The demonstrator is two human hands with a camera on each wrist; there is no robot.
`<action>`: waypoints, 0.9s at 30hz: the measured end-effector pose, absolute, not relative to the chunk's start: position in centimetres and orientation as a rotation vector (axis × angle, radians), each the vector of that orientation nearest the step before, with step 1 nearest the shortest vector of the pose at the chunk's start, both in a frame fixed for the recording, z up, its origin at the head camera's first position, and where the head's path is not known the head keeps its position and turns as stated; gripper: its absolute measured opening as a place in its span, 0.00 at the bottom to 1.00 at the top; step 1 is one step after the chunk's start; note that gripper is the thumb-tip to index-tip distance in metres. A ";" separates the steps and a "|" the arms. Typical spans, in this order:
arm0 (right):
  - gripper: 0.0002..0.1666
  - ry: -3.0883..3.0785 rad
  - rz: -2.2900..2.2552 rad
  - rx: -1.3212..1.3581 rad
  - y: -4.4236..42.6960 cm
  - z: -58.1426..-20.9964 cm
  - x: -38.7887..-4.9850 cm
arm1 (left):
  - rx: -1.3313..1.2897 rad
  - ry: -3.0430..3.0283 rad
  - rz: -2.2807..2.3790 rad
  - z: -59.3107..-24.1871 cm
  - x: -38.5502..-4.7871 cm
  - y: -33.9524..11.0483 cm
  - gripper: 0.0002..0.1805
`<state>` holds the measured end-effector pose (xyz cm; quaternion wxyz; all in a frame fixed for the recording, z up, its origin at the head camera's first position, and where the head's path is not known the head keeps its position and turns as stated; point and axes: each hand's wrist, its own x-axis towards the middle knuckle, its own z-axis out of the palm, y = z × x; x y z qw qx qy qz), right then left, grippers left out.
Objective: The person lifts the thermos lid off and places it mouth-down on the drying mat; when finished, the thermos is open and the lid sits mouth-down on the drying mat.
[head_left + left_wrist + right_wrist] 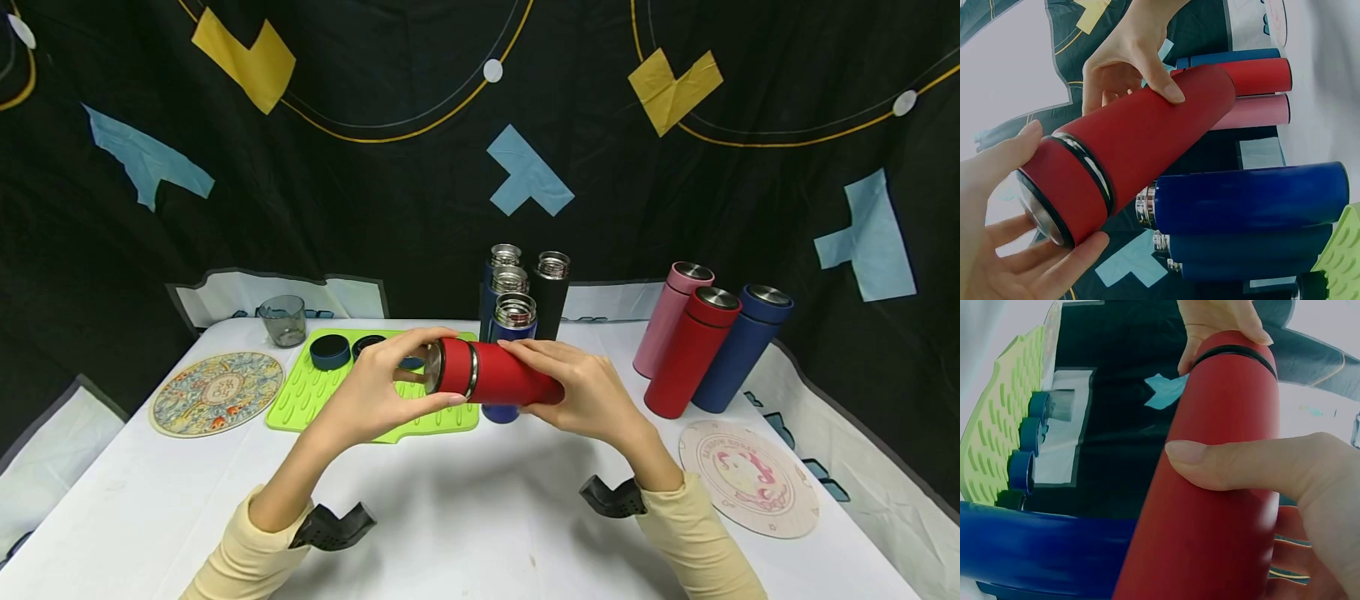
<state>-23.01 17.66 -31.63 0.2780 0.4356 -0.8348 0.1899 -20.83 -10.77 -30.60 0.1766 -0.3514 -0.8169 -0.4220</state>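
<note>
A red thermos (513, 375) is held sideways in the air above the white table, between both hands. My left hand (375, 387) grips its lid (453, 367) with thumb and fingers around the steel-topped end. A bright steel band shows between lid and body in the left wrist view; whether the lid is fully seated I cannot tell. My right hand (588, 390) holds the body near its base, the thumb lying along the red side (1222, 425). Just behind the thermos stands an uncapped blue thermos (516, 329), partly hidden by it.
Several more uncapped thermoses, including a black one (551, 292), stand behind. A green drying mat (288, 408) bears dark lids (330, 352). Left are a glass (283, 321) and a patterned round mat (217, 393). Right are capped pink (670, 321), red (690, 354) and blue thermoses (742, 350) and a pink-printed coaster (720, 479).
</note>
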 end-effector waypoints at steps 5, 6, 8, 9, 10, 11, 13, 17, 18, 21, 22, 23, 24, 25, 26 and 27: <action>0.48 -2.266 0.586 1.184 17.9 -31.6 -23.0 | -1.188 -2.260 -1.124 -30.5 -21.1 -11.0 0.41; 0.48 -2.275 0.605 1.189 18.0 -31.6 -23.0 | -1.225 -2.238 -1.101 -30.4 -21.1 -11.1 0.41; 0.49 -2.290 0.633 1.195 18.0 -31.6 -23.0 | -1.277 -2.200 -1.063 -30.4 -21.2 -11.2 0.41; 0.49 -2.295 0.640 1.197 18.0 -31.6 -23.0 | -1.288 -2.188 -1.055 -30.4 -21.2 -11.2 0.40; 0.49 -2.298 0.644 1.198 18.0 -31.5 -22.9 | -1.284 -2.182 -1.050 -30.4 -21.2 -11.3 0.40; 0.49 -2.299 0.642 1.197 18.0 -31.5 -22.9 | -1.273 -2.180 -1.055 -30.4 -21.2 -11.3 0.39; 0.49 -2.294 0.632 1.192 18.0 -31.5 -22.9 | -1.224 -2.192 -1.077 -30.4 -21.2 -11.3 0.39; 0.49 -2.287 0.605 1.165 18.1 -31.5 -23.0 | -1.065 -2.213 -1.162 -30.4 -21.2 -11.5 0.38; 0.49 -2.286 0.600 1.157 18.1 -31.5 -23.0 | -1.029 -2.214 -1.174 -30.3 -21.2 -11.6 0.39; 0.50 -2.282 0.589 1.135 18.3 -31.5 -23.2 | -0.955 -2.215 -1.193 -30.1 -21.2 -12.1 0.39; 0.50 -2.280 0.590 1.132 18.4 -31.5 -23.2 | -0.941 -2.218 -1.187 -30.0 -21.2 -12.3 0.38; 0.50 -2.275 0.588 1.130 18.5 -31.5 -23.3 | -0.934 -2.219 -1.186 -30.0 -21.2 -12.4 0.38; 0.50 -2.273 0.589 1.128 18.6 -31.5 -23.4 | -0.932 -2.220 -1.187 -29.9 -21.2 -12.5 0.38; 0.51 -2.272 0.591 1.127 18.6 -31.5 -23.4 | -0.929 -2.224 -1.186 -29.8 -21.2 -12.6 0.38; 0.51 -2.273 0.595 1.127 18.6 -31.5 -23.4 | -0.928 -2.229 -1.185 -29.8 -21.2 -12.7 0.38; 0.51 -2.274 0.600 1.127 18.7 -31.5 -23.5 | -0.926 -2.236 -1.180 -29.7 -21.2 -12.8 0.38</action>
